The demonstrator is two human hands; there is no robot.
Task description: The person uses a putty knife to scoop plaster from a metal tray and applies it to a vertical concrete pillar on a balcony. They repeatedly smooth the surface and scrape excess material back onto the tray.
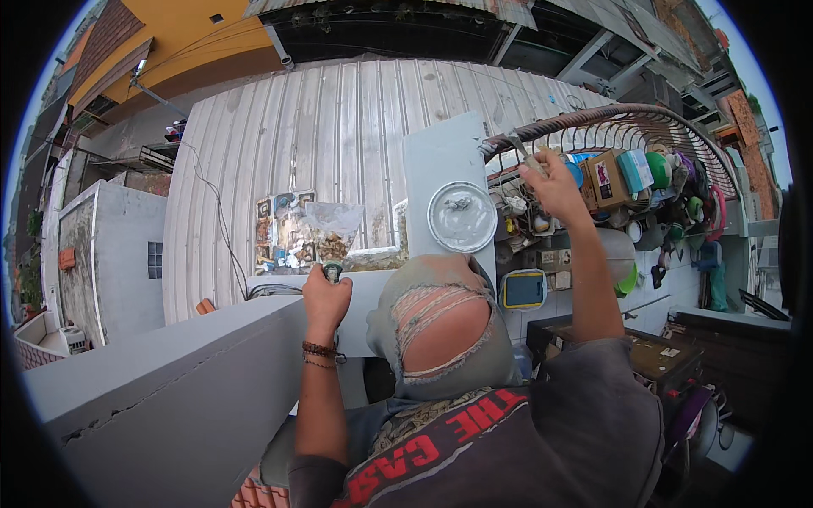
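Observation:
My right hand (555,188) is raised at the right, its fingers wrapped round the pale handle of a putty knife (532,162). The knife's metal blade points up and left, close to the end of a rusty curved railing. Lower down, my left hand (327,298) is closed on a small green-handled tool (333,269), most of it hidden by the fingers. Between the hands, a round white lid (461,240) lies on a grey ledge (442,157), with a lump of grey paste (458,204) on it. My bent knee in torn jeans (394,326) sits just below.
A corrugated metal roof (356,127) spreads beyond the ledge, with debris (296,233) on it. The metal railing (584,118) curves away at the right, above boxes and household items. A grey wall (195,364) runs along the lower left, and a blue-and-yellow tray (523,289) lies right of my knee.

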